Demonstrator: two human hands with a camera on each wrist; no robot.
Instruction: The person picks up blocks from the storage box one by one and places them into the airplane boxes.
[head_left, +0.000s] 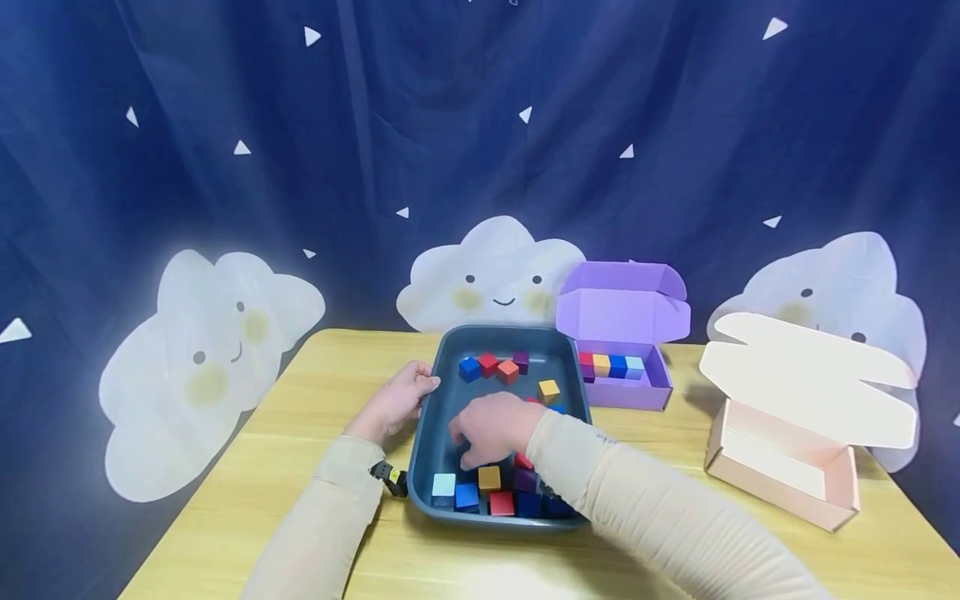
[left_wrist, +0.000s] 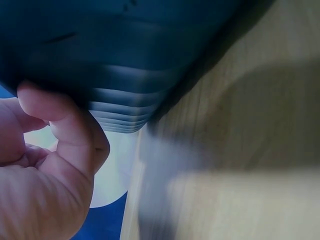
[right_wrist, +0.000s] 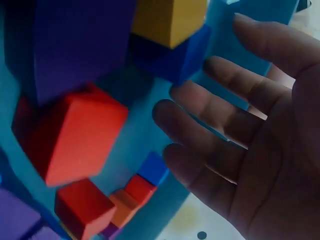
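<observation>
A dark blue-grey tray [head_left: 438, 433] holds several coloured cubes. At its left side, my left hand [head_left: 397, 400] grips the rim; the left wrist view shows curled fingers [left_wrist: 70, 125] against the tray's outer wall. Over the tray's middle reaches my right hand [head_left: 495, 427], palm down. In the right wrist view its fingers are spread and relaxed, with nothing held. Their tips come close to a blue cube [right_wrist: 195, 55], which has a yellow cube [right_wrist: 172, 20] beside it. Nearby are a purple cube [right_wrist: 85, 45] and a red block [right_wrist: 75, 135]. My right forearm hides part of the tray's right side.
Behind the tray's right side stands an open purple box [head_left: 626, 396] with a row of cubes inside. Farther right, an open pale pink box [head_left: 780, 492] has its lid raised. All stand on a wooden table [head_left: 300, 417] before a dark blue curtain [head_left: 450, 125].
</observation>
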